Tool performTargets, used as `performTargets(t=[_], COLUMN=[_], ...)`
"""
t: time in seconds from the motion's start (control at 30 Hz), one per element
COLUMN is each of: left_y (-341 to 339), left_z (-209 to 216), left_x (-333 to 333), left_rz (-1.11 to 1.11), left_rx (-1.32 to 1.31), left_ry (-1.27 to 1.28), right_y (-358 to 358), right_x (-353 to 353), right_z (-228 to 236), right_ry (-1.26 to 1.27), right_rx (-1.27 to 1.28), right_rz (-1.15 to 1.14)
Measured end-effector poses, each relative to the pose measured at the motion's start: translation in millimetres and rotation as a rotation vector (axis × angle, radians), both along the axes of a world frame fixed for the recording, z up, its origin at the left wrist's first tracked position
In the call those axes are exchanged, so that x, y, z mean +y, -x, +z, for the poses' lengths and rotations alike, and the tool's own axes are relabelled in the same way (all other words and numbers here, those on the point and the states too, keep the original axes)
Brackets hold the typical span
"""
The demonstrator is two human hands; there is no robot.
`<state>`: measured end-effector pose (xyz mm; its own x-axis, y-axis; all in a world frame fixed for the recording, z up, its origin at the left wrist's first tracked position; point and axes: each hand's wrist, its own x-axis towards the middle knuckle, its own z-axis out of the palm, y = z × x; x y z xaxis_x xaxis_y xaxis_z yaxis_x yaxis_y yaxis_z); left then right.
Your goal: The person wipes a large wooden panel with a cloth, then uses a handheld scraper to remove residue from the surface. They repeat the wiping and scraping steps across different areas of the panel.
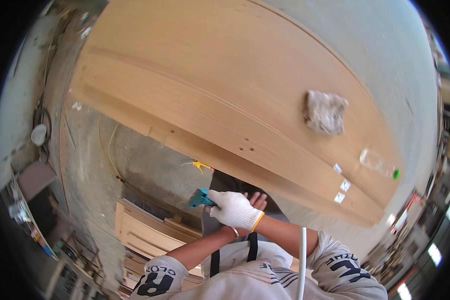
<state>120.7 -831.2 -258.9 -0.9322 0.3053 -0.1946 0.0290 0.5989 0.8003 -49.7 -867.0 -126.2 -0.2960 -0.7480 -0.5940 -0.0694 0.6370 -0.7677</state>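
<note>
My arms cross in front of my body. My right hand (237, 210), in a white knitted glove with a yellow cuff edge, is closed on a small teal tool (200, 198) whose exact kind I cannot make out. Beneath it lies my bare left hand (258, 200), a bracelet at its wrist. Its fingers show past the glove, stretched out and apart; its palm is mostly covered. Just beyond both hands runs the near edge of a large light-brown wooden panel (210, 60). A yellow air blow gun (201, 166) hangs by that edge.
On the panel are a crumpled greyish rag (326, 112), a clear plastic bottle (377, 163) with a green cap and small white stickers (345, 185). Stacked wooden panels (147, 235) stand at lower left. A hose (110, 150) trails across the floor; a white tube (302, 265) rises near my chest.
</note>
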Motion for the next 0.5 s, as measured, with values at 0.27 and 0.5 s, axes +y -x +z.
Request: performTargets(t=[0.27,0.5], left_y=[-19.9,174.0], left_z=[61.6,76.0], left_x=[-36.6,-38.0], left_rz=[0.101,0.249], left_rx=[-0.216,0.351], left_ry=[0.178,0.383], right_y=[-88.9,-161.6], right_x=[274.2,299.8], right_z=[-43.9,-77.0], right_ry=[-0.28,0.521], right_rx=[-0.757,-1.267], right_rz=[-0.917,-1.664])
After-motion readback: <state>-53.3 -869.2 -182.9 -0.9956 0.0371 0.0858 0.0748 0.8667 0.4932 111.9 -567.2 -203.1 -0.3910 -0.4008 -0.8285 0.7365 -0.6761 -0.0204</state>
